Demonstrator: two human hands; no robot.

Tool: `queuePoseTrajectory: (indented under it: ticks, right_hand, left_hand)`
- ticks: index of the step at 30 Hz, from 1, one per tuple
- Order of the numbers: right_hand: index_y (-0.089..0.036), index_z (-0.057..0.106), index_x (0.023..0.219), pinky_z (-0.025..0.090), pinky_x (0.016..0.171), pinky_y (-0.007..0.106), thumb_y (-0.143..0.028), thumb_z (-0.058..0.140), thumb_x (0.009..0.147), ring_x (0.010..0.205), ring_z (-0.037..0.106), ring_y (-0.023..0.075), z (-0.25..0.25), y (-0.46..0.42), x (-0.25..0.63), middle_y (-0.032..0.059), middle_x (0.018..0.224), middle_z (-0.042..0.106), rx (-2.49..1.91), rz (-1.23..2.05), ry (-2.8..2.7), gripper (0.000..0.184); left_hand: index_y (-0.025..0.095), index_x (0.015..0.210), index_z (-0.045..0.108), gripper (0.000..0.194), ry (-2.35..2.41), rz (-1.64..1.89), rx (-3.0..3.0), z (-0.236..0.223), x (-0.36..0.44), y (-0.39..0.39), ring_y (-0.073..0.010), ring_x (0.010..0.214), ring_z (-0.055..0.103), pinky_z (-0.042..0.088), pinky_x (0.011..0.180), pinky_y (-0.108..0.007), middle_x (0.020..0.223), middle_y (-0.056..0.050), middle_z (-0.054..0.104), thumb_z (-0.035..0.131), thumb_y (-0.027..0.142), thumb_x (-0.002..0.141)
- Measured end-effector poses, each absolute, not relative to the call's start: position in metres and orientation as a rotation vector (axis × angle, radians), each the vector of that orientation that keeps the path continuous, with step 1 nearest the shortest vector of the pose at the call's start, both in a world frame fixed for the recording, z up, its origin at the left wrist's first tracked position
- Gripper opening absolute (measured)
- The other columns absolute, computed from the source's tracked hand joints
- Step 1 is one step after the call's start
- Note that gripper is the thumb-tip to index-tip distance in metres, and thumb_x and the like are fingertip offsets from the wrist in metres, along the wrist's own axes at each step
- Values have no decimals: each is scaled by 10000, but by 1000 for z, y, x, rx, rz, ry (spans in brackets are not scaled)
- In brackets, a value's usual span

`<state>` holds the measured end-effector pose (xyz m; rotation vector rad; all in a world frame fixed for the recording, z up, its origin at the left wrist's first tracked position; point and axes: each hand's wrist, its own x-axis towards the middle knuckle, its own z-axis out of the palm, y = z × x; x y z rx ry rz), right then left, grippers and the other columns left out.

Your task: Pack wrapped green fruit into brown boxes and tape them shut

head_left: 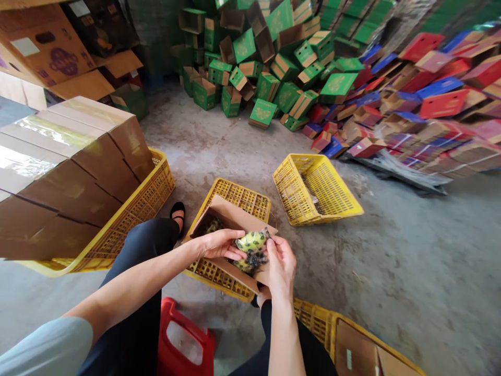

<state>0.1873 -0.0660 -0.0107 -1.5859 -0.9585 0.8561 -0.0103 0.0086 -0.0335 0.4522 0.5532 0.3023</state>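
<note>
Between my two hands is a small clear plastic packet (251, 241) with something yellow-green and dark-spotted inside; its exact kind I cannot make out. My left hand (221, 244) grips its left end, thumb on top and fingers beneath. At the right end, my right hand (282, 257) pinches the wrapping. Both hands are over an open cardboard box (238, 209), which holds more of the wrapped pieces (246, 263). Under the box lies an upturned yellow plastic crate (245, 194).
An open yellow crate (332, 190) stands ahead to the right. Taped cartons (74, 172) fill a yellow crate (156, 180) on the left. A red stool (186, 326) is below. Heaped green boxes (264, 112) and red and blue boxes (442, 102) lie farther back.
</note>
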Motion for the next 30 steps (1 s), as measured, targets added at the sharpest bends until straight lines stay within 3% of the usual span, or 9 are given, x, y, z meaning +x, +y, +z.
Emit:
queuePoseTrajectory:
  ticks: [4,8,10,15,20,23,26,30]
  right_hand:
    - [-226,695,1223,567,1021,454,-636,643,898,1219,675,297,-8,-67,186,124,1350,698,-1578,886,-936,526]
    - [-243,602,1406,564,1058,475,-607,730,844,1343,598,317,-4,-69,184,127,1526,565,-1573,965,-1020,682]
    - [-220,635,1352,573,1051,474,-553,808,785,1335,603,324,-1,-69,182,141,1512,575,-1545,949,-1043,680]
    - [-208,717,1082,582,1030,483,-503,823,782,1166,708,311,6,-70,180,139,1271,733,-1554,896,-989,434]
    - [-229,697,1080,605,963,470,-475,820,793,1169,707,303,3,-71,179,115,1302,721,-1448,998,-817,398]
    - [-225,693,1081,582,992,473,-456,824,788,1187,694,297,0,-69,180,108,1287,725,-1439,968,-805,395]
    - [-216,693,1049,538,1054,494,-431,827,780,1222,672,303,-2,-68,182,114,1273,725,-1427,891,-883,369]
    - [-226,708,1079,484,1124,495,-405,788,822,1328,603,307,-1,-68,181,119,1464,611,-1356,881,-998,323]
  left_hand:
    - [158,1203,715,519,596,538,538,-27,-12,7,-183,848,748,613,828,-309,1170,-125,724,905,369,769]
    - [150,1143,742,510,650,651,626,-22,-9,5,-171,921,708,602,839,-299,1202,-121,700,927,397,737]
    - [146,1140,746,525,653,647,656,-20,-8,4,-171,920,700,599,829,-303,1195,-121,699,931,412,728]
    - [131,1136,752,566,637,615,668,-14,-8,5,-170,871,699,590,821,-312,1087,-111,727,971,364,668]
    - [162,1205,729,608,602,617,650,-13,-11,6,-167,849,727,589,844,-318,1130,-104,736,977,262,659]
    - [201,1320,664,636,635,627,584,-16,-11,7,-197,874,760,601,853,-339,1168,-116,733,919,344,755]
    - [181,1294,663,553,658,625,526,-21,-12,9,-193,866,763,611,839,-329,1128,-114,732,844,431,835]
    - [193,1254,658,585,635,686,573,-22,-16,12,-159,843,728,608,831,-332,1100,-75,711,921,337,751]
